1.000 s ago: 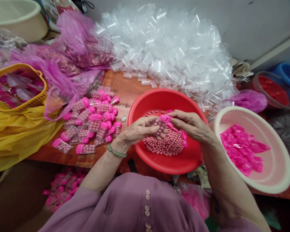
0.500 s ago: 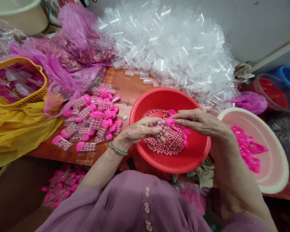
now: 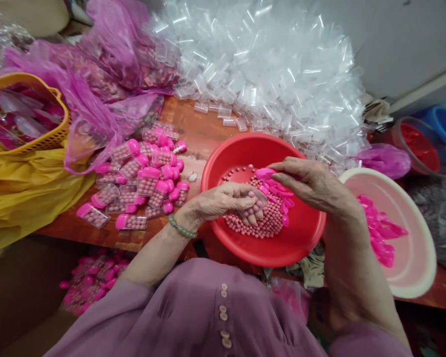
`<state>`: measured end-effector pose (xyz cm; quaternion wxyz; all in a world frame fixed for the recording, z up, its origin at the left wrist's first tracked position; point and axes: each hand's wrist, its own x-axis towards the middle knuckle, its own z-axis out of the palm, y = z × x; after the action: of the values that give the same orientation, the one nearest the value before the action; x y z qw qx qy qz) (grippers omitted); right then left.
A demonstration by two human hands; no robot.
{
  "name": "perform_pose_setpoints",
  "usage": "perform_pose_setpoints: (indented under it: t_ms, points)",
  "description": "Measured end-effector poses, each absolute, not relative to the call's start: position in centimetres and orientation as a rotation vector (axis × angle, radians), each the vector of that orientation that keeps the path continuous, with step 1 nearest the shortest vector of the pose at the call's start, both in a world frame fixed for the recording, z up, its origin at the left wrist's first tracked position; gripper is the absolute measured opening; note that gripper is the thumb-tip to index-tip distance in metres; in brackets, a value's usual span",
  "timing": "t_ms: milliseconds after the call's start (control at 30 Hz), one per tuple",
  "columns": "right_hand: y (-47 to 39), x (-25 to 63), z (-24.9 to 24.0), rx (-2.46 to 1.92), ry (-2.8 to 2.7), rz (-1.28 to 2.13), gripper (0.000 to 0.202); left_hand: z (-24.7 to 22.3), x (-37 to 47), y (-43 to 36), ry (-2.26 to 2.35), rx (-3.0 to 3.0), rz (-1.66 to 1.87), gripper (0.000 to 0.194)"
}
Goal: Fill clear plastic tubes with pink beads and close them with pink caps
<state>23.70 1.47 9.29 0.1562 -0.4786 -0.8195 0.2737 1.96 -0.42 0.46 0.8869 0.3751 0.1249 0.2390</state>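
Observation:
My left hand (image 3: 223, 201) is closed around a small clear container (image 3: 254, 203) filled with pink beads, its mouth turned to the right. The thumb lies along its near side. My right hand (image 3: 314, 186) pinches a bright pink cap (image 3: 264, 173) between thumb and fingertips, just above and apart from the container. Both hands are over a red basin (image 3: 223, 158). Inside it lie loose pink beads (image 3: 256, 228) and several more pink caps (image 3: 287, 202) along the right side.
Filled capped containers (image 3: 148, 181) lie piled to the left. A large heap of clear containers (image 3: 260, 64) covers the back. To the right stands a cream basin (image 3: 418, 258) of pink pieces. A yellow basket (image 3: 65, 121) and purple bags (image 3: 115, 44) are at the left.
The pink cap in my right hand was low at the container's mouth; now it is raised and apart from it. My left hand keeps its hold and has shifted slightly right.

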Motion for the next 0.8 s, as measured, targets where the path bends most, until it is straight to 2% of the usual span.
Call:
perform_pose_setpoints:
  t_ms: [167,300,800]
  points:
    - [0.2,23.6,7.7,-1.39,-1.724,1.222,0.03,0.4,2.0,-0.4,0.274,0.688,0.601,0.03]
    - [-1.1,22.9,6.6,-1.343,-1.355,1.493,0.022,0.2,2.2,-0.3,0.304,0.671,0.675,0.032]
    - [-0.9,21.8,4.8,-1.212,-1.045,1.901,0.024,1.0,3.0,-1.0,0.618,1.23,0.819,0.02]
